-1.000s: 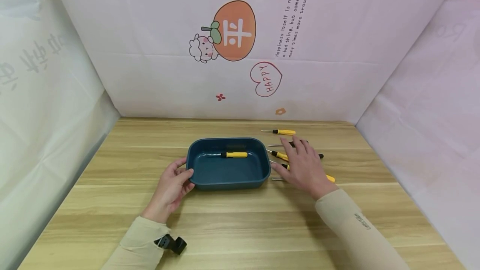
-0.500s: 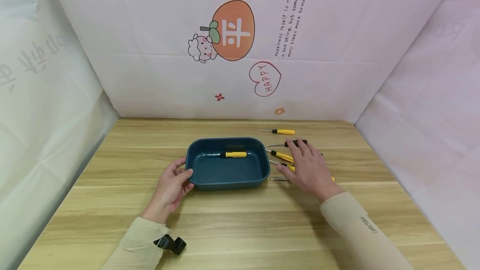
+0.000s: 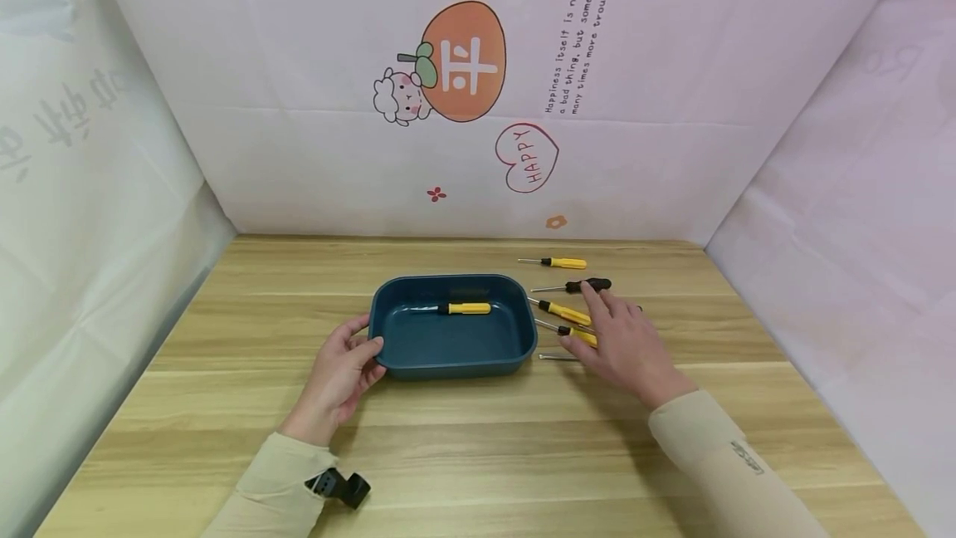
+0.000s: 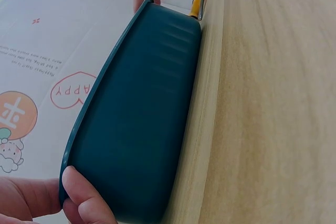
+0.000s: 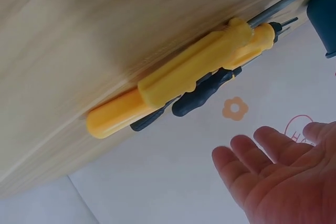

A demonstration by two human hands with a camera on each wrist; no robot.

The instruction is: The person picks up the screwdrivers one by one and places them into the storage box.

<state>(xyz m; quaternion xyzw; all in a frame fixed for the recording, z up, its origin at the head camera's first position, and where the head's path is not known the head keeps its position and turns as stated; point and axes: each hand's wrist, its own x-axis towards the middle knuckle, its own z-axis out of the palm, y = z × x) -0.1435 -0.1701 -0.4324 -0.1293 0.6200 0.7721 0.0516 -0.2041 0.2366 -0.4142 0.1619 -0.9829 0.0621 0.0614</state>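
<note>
My left hand (image 3: 339, 376) grips the left end of a dark blue rectangular tray (image 3: 448, 345), thumb over the rim and fingers outside. Inside the tray lies one yellow-handled screwdriver (image 3: 468, 308), its shaft pointing left. To the tray's right my right hand (image 3: 627, 347) hovers over several screwdrivers, holding nothing, its fingers spread and slightly bent. Under its fingertips are a black-handled screwdriver (image 3: 593, 285) and two yellow-handled ones, the upper (image 3: 568, 313) and the lower (image 3: 582, 336). In the right wrist view a thick yellow-handled screwdriver (image 5: 191, 66) lies nearest; the head view shows mainly its shaft (image 3: 558, 357).
Farther back on the wooden table (image 3: 448, 455) lies another yellow-handled screwdriver (image 3: 568, 263). A white printed backdrop (image 3: 321, 148) stands behind the table, with white sheets on both sides. A small black device (image 3: 339, 486) sits at the left wrist.
My right hand has drifted right and slightly toward me, uncovering more of the black handle and the yellow handles. The left hand and tray stay in place.
</note>
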